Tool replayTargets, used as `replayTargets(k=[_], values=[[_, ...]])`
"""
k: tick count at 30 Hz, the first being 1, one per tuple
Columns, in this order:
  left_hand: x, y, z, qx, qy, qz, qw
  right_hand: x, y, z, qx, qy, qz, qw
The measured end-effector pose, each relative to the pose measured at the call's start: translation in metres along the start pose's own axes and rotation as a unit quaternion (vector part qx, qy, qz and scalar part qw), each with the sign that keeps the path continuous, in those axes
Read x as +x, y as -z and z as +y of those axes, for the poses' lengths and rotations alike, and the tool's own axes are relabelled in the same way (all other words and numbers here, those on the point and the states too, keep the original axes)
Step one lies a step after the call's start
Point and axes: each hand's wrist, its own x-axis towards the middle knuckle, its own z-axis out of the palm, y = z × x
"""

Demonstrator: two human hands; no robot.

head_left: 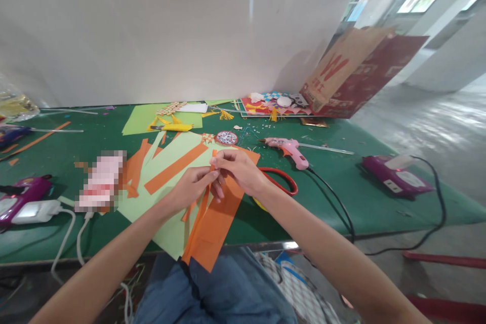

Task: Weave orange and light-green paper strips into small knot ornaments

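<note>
Where the two bare hands nearly meet above the table's near side, a narrow orange paper strip [201, 215] runs between their fingers. The right hand [239, 168] is closed in a pinch on the strip's upper end, thumb against forefinger. Just beside it, the left hand [200, 180] is curled with thumb and forefinger together at the strip, a little lower down; whether it grips firmly or only steadies is hard to tell. From the fingers, the strip slants down toward the person's lap, its lower end reaching past the table edge, alongside a wide orange paper sheet [218, 225] that lies partly below the right hand. Pale green paper [161, 215] spreads under and left of the left hand. Right of the right hand sits a red loop handle [290, 182], with a pink hot glue gun [290, 149] beyond it. A round dish of small pieces [227, 137] lies just beyond the hands.
</note>
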Motion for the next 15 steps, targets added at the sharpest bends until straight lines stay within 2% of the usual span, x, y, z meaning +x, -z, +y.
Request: replayTargets(k=[11, 15], values=[[0.0004, -0.0002, -0.0031, -0.021, 0.006, -0.001, 1.000, -0.0014, -0.0037, 0.0013, 0.000, 0.016, 0.017, 1.000], [0.0001, 0.0011, -0.0013, -0.040, 0.003, 0.010, 0.999, -0.0029, -0.0046, -0.0001, 0.028, 0.021, -0.031, 0.999]])
